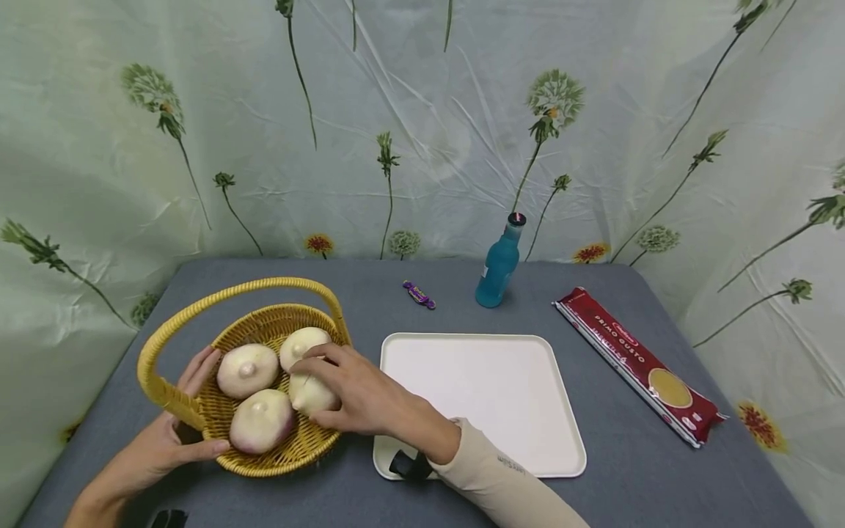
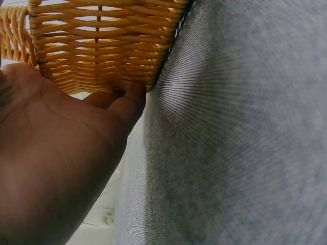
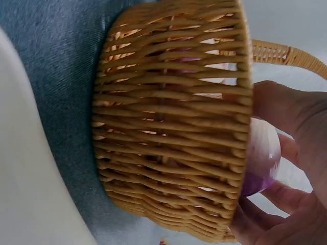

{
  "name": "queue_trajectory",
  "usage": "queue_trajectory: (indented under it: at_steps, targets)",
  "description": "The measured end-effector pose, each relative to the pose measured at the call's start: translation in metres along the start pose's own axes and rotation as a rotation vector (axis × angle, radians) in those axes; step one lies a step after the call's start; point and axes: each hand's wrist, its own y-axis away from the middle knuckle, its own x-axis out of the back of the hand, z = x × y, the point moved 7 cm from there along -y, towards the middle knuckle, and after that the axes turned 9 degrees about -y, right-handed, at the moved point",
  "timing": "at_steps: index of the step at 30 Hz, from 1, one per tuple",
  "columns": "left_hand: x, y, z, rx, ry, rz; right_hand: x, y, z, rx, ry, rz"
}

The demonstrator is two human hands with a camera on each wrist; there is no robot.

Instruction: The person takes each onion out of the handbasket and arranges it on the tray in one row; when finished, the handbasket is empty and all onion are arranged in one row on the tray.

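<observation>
A yellow wicker basket (image 1: 277, 468) with an arched handle stands at the left of the table, holding several white-and-purple turnips (image 1: 247, 370). My left hand (image 1: 155, 444) holds the basket's left side, thumb by the front rim and fingers along the outer wall. In the left wrist view its fingertips are at the woven wall (image 2: 102, 46). My right hand (image 1: 363, 392) reaches over the right rim and grips the right-hand turnip (image 1: 310, 394), still within the basket. The right wrist view shows this turnip's purple side (image 3: 263, 158) between fingers and thumb, partly hidden by the wicker.
A white tray (image 1: 482, 403) lies right of the basket, under the right forearm. Behind it are a purple-wrapped candy (image 1: 419, 295) and an upright blue bottle (image 1: 499, 268). A red pasta packet (image 1: 637, 363) lies on the right. A floral curtain (image 1: 422, 147) hangs behind the table.
</observation>
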Motion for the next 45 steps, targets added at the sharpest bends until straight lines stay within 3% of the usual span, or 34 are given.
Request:
queue_trajectory:
  at_steps: [9,26,33,45]
  targets:
    - [0.001,0.001,-0.001,-0.011,-0.019,0.004,0.01,0.009,-0.009,0.009,-0.044,0.029]
    - [-0.001,-0.001,0.0,-0.034,0.016,0.004,0.028,0.023,-0.003,-0.035,-0.115,0.043]
    - [0.0,-0.001,-0.002,-0.033,0.024,-0.002,0.039,0.031,-0.001,-0.017,-0.161,0.097]
    - [-0.002,-0.002,-0.002,0.015,0.005,-0.006,0.056,0.05,0.017,-0.118,-0.232,0.142]
